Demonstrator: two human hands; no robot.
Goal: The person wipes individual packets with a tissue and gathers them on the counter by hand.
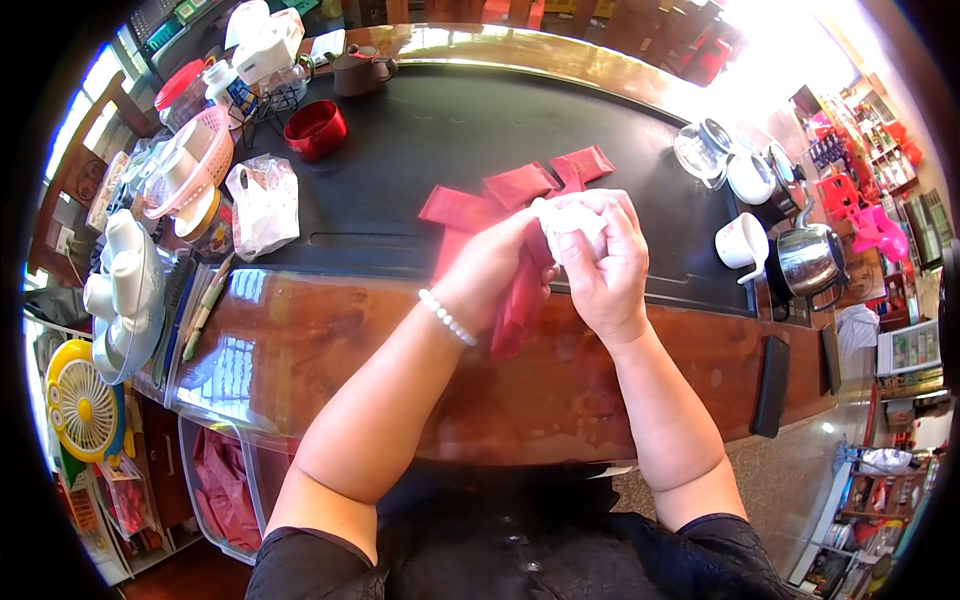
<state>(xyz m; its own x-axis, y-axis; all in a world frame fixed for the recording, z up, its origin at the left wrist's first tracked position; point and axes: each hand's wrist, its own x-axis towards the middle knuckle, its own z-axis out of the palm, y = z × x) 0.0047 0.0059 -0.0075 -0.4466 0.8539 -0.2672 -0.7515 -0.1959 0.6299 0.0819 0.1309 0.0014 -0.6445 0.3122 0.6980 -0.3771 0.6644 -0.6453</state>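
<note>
My right hand (612, 285) is closed around a crumpled white wad (575, 222), which looks like tissue or thin plastic. Against it, my left hand (490, 270), with a white bead bracelet at the wrist, is curled around a dark red flat packet (516, 315) that hangs below its fingers. Motion blurs part of this hand. Just beyond both hands, several similar red packets (520, 184) lie overlapping on the black tabletop inlay (440, 120). The hands hide some of them.
At the left stand a red bowl (315, 130), a plastic bag (264, 205), a pink basket (215, 150) and a brown teapot (362, 72). A glass pot (702, 150), white cup (741, 242) and steel kettle (808, 262) stand right. Below left, a bin (262, 470) holds red material.
</note>
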